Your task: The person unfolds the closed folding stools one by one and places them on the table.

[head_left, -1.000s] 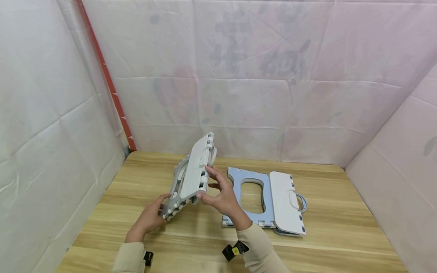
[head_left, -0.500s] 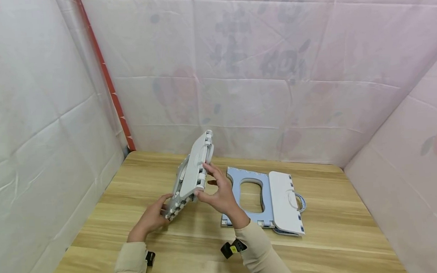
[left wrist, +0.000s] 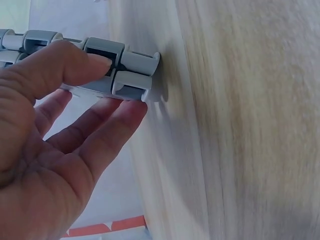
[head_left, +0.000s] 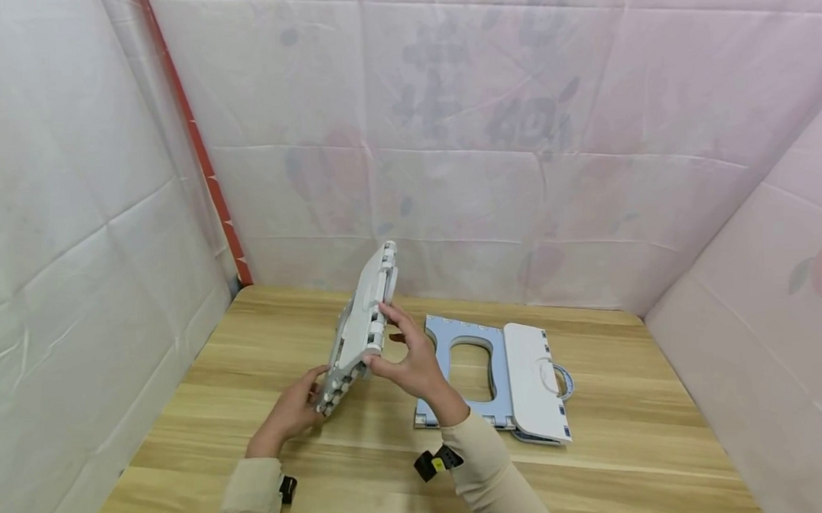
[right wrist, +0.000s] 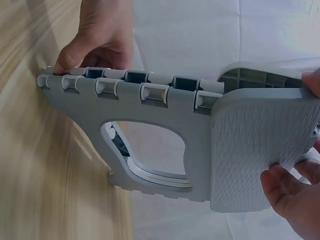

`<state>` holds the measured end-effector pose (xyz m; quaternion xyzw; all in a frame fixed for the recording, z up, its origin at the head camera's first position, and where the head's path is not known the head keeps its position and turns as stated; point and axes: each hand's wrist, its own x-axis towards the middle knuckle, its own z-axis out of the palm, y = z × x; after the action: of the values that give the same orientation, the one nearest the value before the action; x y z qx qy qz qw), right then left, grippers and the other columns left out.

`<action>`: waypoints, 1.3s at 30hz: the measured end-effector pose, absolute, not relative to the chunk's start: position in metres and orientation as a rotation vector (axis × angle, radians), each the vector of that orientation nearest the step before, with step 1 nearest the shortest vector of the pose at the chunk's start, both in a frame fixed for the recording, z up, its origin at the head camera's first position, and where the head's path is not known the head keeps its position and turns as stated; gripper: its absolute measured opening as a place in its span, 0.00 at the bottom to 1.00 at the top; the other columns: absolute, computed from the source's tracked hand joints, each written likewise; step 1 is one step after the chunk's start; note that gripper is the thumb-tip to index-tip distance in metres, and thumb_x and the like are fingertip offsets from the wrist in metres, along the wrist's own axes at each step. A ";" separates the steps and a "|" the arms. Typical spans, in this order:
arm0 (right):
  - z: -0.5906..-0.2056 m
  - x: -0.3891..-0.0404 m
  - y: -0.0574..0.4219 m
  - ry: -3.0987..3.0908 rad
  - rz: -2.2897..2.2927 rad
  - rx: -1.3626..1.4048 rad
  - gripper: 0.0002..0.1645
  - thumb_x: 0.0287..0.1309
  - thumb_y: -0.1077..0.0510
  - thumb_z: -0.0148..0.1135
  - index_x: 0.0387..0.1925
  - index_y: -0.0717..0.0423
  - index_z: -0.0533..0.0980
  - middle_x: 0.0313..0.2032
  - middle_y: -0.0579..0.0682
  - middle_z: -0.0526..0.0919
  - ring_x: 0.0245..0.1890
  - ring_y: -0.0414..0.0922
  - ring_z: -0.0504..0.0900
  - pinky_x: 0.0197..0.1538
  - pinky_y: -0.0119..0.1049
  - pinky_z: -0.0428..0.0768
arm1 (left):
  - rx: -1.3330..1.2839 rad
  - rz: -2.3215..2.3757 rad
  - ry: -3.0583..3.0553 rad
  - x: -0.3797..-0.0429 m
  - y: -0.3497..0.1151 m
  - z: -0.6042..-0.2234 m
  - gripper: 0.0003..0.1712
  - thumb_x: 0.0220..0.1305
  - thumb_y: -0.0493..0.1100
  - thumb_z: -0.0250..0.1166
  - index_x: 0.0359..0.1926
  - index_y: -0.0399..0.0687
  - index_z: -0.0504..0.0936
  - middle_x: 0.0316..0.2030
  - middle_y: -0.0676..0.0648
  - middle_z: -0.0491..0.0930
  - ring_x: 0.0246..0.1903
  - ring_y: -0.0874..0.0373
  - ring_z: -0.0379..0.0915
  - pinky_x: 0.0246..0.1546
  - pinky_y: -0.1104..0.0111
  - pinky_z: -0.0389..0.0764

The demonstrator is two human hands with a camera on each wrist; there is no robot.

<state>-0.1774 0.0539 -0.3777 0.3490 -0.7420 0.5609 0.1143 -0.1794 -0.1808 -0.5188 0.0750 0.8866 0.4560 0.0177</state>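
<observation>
A grey-white folding stool (head_left: 366, 308), mostly folded, is held tilted above the left part of the table. My left hand (head_left: 290, 409) pinches the hinged lower end of its leg panel, thumb on one side and fingers on the other, as the left wrist view shows. At the textured seat panel (right wrist: 260, 145), my right hand (head_left: 416, 367) grips the hinged outer edge between thumb and fingers. The leg panel (right wrist: 197, 135) with its large cut-out shows in the right wrist view. To the right, a blue and white folding stool (head_left: 537, 381) lies folded flat, touched by neither hand.
The wooden table (head_left: 633, 446) carries both stools. Pale patterned sheeting (head_left: 449, 186) rises behind it, with more at the left and right sides. A red strip (head_left: 203, 154) runs up the back left corner. The blue stool's loop handle (head_left: 566, 381) points right.
The grey-white stool's seat and leg panels have swung closer together, and the stool looks narrower. My left hand has shifted slightly right with the lower end; the right hand keeps its grip.
</observation>
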 end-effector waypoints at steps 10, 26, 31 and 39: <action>-0.367 -0.183 0.055 -2.239 1.591 1.129 0.44 0.44 0.72 0.67 0.64 0.72 0.58 0.65 0.71 0.53 0.60 0.61 0.62 0.48 0.54 0.74 | 0.278 1.515 2.667 -0.181 -0.174 -0.524 0.53 0.27 0.19 0.68 0.63 0.42 0.65 0.37 0.43 0.77 0.34 0.53 0.75 0.33 0.63 0.77; -0.394 -0.210 0.054 -2.252 1.576 1.178 0.50 0.45 0.66 0.70 0.68 0.59 0.56 0.68 0.58 0.51 0.63 0.49 0.59 0.51 0.47 0.74 | 0.255 1.562 2.577 -0.182 -0.169 -0.523 0.53 0.29 0.19 0.69 0.63 0.43 0.63 0.39 0.40 0.77 0.37 0.47 0.78 0.33 0.61 0.78; -0.380 -0.203 0.051 -2.253 1.588 1.175 0.48 0.44 0.70 0.69 0.66 0.68 0.56 0.67 0.65 0.51 0.62 0.55 0.61 0.50 0.49 0.74 | 0.293 1.556 2.569 -0.182 -0.167 -0.521 0.53 0.30 0.20 0.68 0.64 0.40 0.61 0.40 0.38 0.77 0.38 0.45 0.78 0.35 0.60 0.78; -0.370 -0.200 0.049 -2.270 1.519 1.189 0.48 0.43 0.70 0.69 0.66 0.66 0.57 0.66 0.65 0.54 0.60 0.55 0.63 0.49 0.44 0.75 | 0.370 1.596 2.533 -0.182 -0.165 -0.519 0.52 0.31 0.19 0.68 0.63 0.35 0.59 0.40 0.35 0.76 0.38 0.42 0.77 0.36 0.59 0.79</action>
<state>-0.2003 0.0492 -0.3697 0.3978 -0.7595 0.5082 0.0810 -0.1821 -0.1647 -0.5193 0.1224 0.8380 0.5281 0.0626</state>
